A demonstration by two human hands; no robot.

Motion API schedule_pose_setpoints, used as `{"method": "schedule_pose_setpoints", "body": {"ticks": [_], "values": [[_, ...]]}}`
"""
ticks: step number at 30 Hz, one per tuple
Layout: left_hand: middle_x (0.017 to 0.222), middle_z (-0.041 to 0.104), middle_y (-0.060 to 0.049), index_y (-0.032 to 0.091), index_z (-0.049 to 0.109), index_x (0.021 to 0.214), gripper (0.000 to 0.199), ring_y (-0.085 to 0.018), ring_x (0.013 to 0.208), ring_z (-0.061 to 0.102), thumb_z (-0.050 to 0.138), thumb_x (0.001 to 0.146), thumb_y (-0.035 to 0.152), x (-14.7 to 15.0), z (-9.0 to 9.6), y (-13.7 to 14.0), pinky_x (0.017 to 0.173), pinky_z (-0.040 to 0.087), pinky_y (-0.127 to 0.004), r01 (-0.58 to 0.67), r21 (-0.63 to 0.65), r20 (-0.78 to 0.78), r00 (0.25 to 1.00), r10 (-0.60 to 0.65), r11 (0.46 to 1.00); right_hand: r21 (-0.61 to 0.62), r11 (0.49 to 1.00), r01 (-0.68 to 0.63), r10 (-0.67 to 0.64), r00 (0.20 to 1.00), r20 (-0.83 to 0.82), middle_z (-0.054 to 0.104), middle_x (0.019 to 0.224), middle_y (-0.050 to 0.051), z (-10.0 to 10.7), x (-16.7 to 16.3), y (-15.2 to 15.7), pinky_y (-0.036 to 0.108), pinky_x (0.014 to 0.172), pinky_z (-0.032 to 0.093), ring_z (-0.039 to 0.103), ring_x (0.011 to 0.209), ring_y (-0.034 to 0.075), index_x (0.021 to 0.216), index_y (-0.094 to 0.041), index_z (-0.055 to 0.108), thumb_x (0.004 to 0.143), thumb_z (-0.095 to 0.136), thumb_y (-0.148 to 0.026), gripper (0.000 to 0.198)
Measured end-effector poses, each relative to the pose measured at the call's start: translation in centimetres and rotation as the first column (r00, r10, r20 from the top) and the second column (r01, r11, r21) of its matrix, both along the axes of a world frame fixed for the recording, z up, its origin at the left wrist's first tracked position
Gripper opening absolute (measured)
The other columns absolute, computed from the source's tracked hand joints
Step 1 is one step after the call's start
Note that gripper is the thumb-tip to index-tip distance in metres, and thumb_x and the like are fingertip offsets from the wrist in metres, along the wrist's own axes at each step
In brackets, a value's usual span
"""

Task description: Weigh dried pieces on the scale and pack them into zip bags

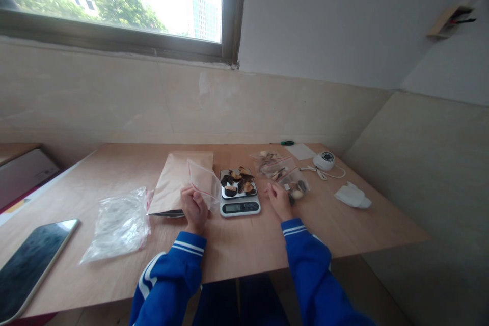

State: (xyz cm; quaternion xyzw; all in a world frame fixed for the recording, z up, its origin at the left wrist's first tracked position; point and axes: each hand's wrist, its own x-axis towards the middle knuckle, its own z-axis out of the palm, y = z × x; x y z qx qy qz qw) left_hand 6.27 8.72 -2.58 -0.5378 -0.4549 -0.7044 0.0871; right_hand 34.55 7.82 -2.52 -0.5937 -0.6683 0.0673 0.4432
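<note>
My left hand (194,209) is closed around the edge of a clear zip bag (206,181) with a red seal line. The bag stands up from the fingers and looks empty. A small white kitchen scale (240,208) sits between my hands, bearing several dark and tan shell pieces (239,182). My right hand (279,201) hovers right of the scale, fingers loosely bent and partly apart, with nothing visible in them. Just beside it lie clear zip bags of shells and stones (298,189). Under and behind the left hand is a brown paper bag (171,181).
A pack of clear bags (120,221) and a phone (36,265) lie to the left. At the right are a white round device (324,161) with a cable, a crumpled white tissue (353,196), white paper (301,151) and a green-handled tool (288,142). A wall stands behind.
</note>
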Motion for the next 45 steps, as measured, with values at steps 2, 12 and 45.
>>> {"method": "schedule_pose_setpoints", "body": {"ticks": [2, 12, 45], "values": [[0.077, 0.053, -0.007, 0.021, 0.049, 0.077, 0.019, -0.020, 0.072, 0.055, 0.041, 0.091, 0.031, 0.0, 0.0, 0.0, 0.065, 0.046, -0.039, -0.009, 0.004, -0.014, 1.000, 0.009, 1.000, 0.030, 1.000, 0.007, -0.007, 1.000, 0.006, 0.061, 0.080, 0.008, 0.2, -0.2, -0.2, 0.034, 0.075, 0.049, 0.060, 0.076, 0.020, 0.073, -0.019, 0.063, 0.096, 0.032, -0.041, 0.044], [0.075, 0.055, -0.006, 0.020, 0.049, 0.074, 0.026, -0.019, 0.072, 0.056, 0.042, 0.089, 0.040, 0.1, -0.2, 0.1, 0.068, 0.046, -0.037, 0.024, -0.058, 0.049, 0.999, -0.021, 0.998, -0.016, 0.969, -0.246, 0.235, 0.902, 0.362, 0.034, 0.147, 0.011, 3.7, -4.6, 1.3, 0.051, 0.108, 0.032, 0.035, 0.134, 0.032, 0.140, -0.031, 0.041, 0.082, 0.062, -0.048, 0.064], [0.077, 0.055, -0.003, 0.019, 0.048, 0.077, 0.017, -0.016, 0.071, 0.052, 0.040, 0.091, 0.024, 1.1, 0.8, -0.6, 0.065, 0.043, -0.030, 0.078, 0.035, -0.183, 0.981, -0.071, 0.996, -0.038, 0.821, -0.570, 0.092, 0.197, -0.976, 0.062, 0.075, 0.000, 10.4, -9.9, 1.7, 0.022, 0.053, 0.040, 0.053, 0.064, 0.011, 0.076, -0.020, 0.061, 0.075, 0.064, -0.059, 0.040]]}}
